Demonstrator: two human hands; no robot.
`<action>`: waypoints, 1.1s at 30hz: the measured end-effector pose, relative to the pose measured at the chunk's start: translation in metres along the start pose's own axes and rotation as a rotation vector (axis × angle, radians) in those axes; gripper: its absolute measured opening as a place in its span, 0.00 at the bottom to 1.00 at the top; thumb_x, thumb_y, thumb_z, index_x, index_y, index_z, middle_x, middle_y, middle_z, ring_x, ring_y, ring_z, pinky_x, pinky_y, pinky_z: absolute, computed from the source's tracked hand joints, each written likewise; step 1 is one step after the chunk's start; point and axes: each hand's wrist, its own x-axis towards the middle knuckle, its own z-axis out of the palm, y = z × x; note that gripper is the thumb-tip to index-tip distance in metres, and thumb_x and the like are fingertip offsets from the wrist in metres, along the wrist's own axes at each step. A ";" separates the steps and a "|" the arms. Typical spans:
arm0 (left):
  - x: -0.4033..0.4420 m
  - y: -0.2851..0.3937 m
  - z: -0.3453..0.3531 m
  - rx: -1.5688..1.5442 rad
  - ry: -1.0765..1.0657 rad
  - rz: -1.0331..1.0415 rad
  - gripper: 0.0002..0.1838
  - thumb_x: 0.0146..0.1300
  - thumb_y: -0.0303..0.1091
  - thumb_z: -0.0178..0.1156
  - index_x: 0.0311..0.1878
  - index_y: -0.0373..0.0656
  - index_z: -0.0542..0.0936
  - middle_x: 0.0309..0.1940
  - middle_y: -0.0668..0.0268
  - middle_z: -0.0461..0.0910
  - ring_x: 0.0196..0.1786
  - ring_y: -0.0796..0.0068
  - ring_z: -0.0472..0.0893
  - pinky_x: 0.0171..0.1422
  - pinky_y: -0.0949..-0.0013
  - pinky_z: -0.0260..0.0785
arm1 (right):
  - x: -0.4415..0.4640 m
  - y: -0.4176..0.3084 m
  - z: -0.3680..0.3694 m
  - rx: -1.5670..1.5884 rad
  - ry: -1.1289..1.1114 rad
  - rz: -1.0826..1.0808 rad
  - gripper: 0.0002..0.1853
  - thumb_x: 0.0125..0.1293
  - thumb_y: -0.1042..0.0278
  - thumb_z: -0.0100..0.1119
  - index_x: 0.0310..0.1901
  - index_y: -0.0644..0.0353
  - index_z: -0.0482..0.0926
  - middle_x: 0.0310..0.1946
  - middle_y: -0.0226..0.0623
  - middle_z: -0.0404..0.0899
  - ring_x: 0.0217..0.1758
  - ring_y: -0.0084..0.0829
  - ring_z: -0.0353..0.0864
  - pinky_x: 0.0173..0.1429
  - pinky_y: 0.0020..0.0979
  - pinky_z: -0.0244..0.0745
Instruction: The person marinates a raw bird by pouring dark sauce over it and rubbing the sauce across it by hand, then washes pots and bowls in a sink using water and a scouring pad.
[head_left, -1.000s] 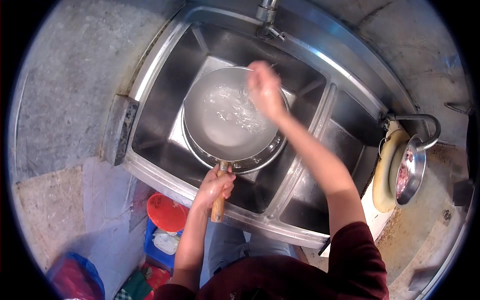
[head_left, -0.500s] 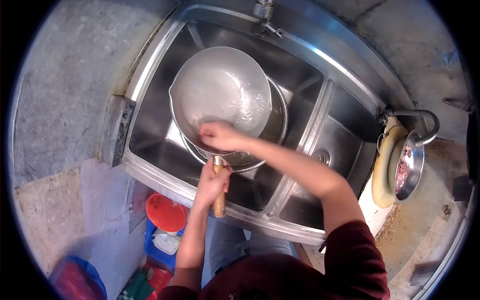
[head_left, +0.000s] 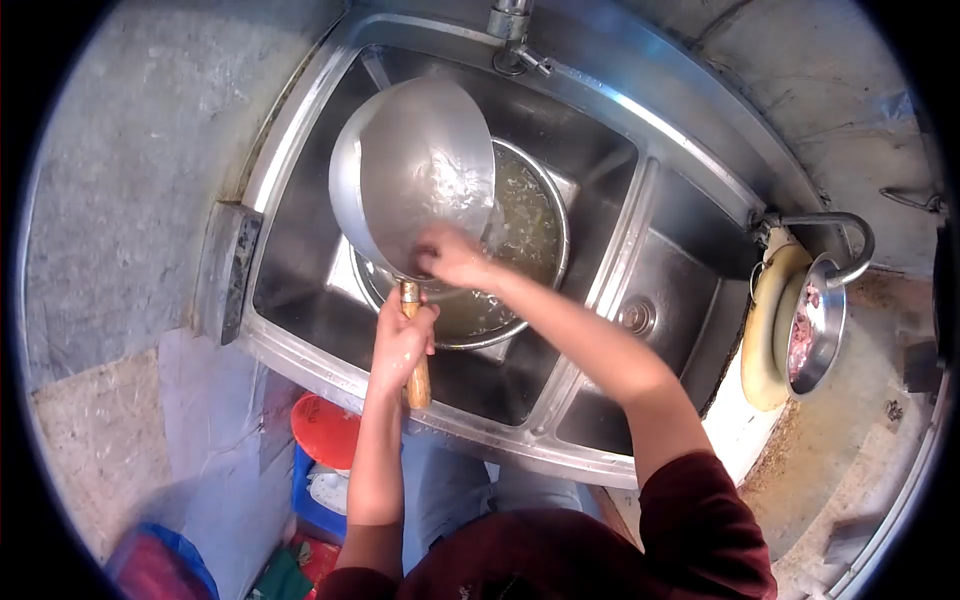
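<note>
My left hand (head_left: pixel 400 338) is wrapped round the wooden handle (head_left: pixel 418 388) of a silver metal saucepan (head_left: pixel 410 150). The saucepan is tilted on its side over a round metal basin (head_left: pixel 567 228), with its mouth facing right. Inside the pan, close to the handle end, my right hand (head_left: pixel 450 254) is against the wet inner wall. Its fingers look curled but are blurred, and whatever may be in them is hidden. Cloudy water (head_left: pixel 515 235) with pale bits floating in it fills the basin, which stands in the left sink bowl.
A faucet (head_left: pixel 512 30) is at the back of the steel sink (head_left: pixel 300 350). Beyond the smaller right bowl (head_left: pixel 680 285), a metal bowl (head_left: pixel 815 325) with reddish pieces sits at the side. Below left are a red colander-like bowl (head_left: pixel 325 430) and a blue crate (head_left: pixel 315 500).
The saucepan has tipped to the right and shifted left, so its outer left side shows and more of the basin's water is visible. Both hands moved slightly left with it.
</note>
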 end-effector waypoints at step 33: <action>0.118 -0.033 -0.010 -0.668 -0.078 -0.220 0.17 0.61 0.37 0.49 0.52 0.40 0.69 0.45 0.64 0.73 0.48 0.71 0.73 0.51 0.66 0.68 | -0.205 -0.054 -0.041 0.422 0.404 0.430 0.14 0.55 0.73 0.54 0.43 0.60 0.66 0.22 0.40 0.73 0.21 0.37 0.77 0.25 0.33 0.70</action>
